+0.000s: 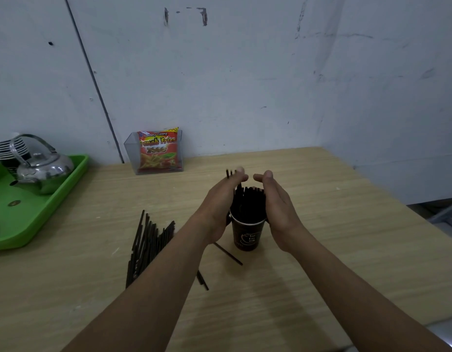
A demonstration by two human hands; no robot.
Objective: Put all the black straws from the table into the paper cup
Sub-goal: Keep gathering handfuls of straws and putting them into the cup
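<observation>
the left hand (219, 199) and right hand (278, 203), fingers straight, flank a dark printed paper cup (248, 236) on a pale wooden table (334, 250), palms against the bundle of thin black straws (247, 203) standing in it. a loose pile of black straws (148, 245) lies to the cup's left.

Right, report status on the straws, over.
Hands open: left hand, right hand flank straws in cup. Pile loose on table. Nothing in the way.
</observation>
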